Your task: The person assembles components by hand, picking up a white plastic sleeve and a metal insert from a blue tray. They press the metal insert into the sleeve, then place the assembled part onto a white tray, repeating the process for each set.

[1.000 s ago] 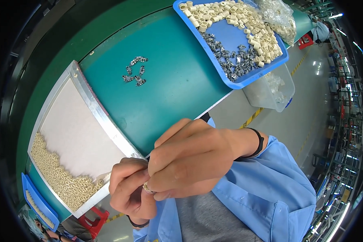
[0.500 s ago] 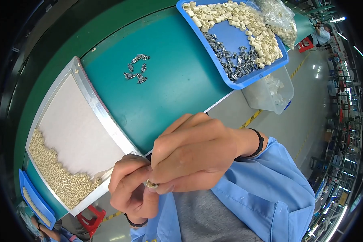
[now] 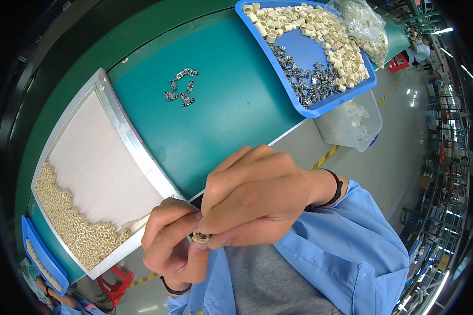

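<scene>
Close to my chest, my left hand (image 3: pixel 173 241) and my right hand (image 3: pixel 257 199) meet around one small part (image 3: pixel 200 237). It looks like a cream ring with metal inside; the fingers hide most of it. Both hands pinch it between thumb and fingertips. Beyond my right hand, a blue tray (image 3: pixel 299 50) holds cream cylindrical sleeves (image 3: pixel 310 21) and a heap of small metal clips (image 3: pixel 315 84). Several more metal clips (image 3: pixel 186 100) lie loose on the green table (image 3: pixel 220 105).
Left of my hands is a metal-framed board (image 3: pixel 105 163) with many cream parts (image 3: pixel 79 226) packed along one side. A clear plastic bin (image 3: pixel 352 123) stands below the blue tray, and a plastic bag (image 3: pixel 360 23) lies over its corner. Another person's arm (image 3: pixel 63 299) shows at lower left near a smaller blue tray (image 3: pixel 44 257).
My hands stay joined on the small part, shifted very slightly, and a little more of it shows between the fingertips. The view has moved a little.
</scene>
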`<state>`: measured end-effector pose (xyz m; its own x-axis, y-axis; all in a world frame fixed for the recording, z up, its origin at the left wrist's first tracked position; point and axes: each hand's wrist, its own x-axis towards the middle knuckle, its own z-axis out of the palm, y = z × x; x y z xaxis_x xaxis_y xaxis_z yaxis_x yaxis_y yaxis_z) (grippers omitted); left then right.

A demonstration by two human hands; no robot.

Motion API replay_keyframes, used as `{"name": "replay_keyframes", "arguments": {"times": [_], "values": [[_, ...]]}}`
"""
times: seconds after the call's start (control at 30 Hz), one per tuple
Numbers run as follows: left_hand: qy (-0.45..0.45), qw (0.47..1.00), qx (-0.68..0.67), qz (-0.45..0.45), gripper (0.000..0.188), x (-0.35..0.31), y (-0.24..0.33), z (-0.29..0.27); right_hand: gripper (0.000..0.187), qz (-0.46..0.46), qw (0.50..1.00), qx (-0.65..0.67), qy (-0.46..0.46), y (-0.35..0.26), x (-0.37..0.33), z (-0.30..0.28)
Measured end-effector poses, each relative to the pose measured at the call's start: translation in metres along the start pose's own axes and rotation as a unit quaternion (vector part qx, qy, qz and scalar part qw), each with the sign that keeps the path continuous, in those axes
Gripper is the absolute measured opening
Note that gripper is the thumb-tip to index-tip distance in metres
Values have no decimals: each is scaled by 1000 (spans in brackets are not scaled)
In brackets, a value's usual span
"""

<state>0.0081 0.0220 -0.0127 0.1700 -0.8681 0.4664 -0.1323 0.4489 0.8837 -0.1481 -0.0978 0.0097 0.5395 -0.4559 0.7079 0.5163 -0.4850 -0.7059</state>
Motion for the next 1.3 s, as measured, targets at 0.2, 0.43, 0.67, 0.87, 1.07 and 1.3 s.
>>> {"name": "replay_keyframes", "arguments": {"times": [0.2,0.43,0.67,0.87,1.07,1.3], "values": [[2,1000,2,-6,21,0,2,1,19,-8,1000,17,20,4,-2,3],[7,1000,21,8,20,3,2,2,20,36,997,53,41,0,-4,-5],[5,1000,12,15,21,6,1,3,20,13,999,26,22,4,-5,2],[10,1000,13,24,21,4,-1,3,18,2,1000,3,27,2,-5,2],[8,999,31,34,19,5,1,6,15,-59,995,-81,-13,-2,-3,-5],[3,999,24,36,18,6,1,10,7,-106,984,-137,-51,-7,-1,-11]]}}
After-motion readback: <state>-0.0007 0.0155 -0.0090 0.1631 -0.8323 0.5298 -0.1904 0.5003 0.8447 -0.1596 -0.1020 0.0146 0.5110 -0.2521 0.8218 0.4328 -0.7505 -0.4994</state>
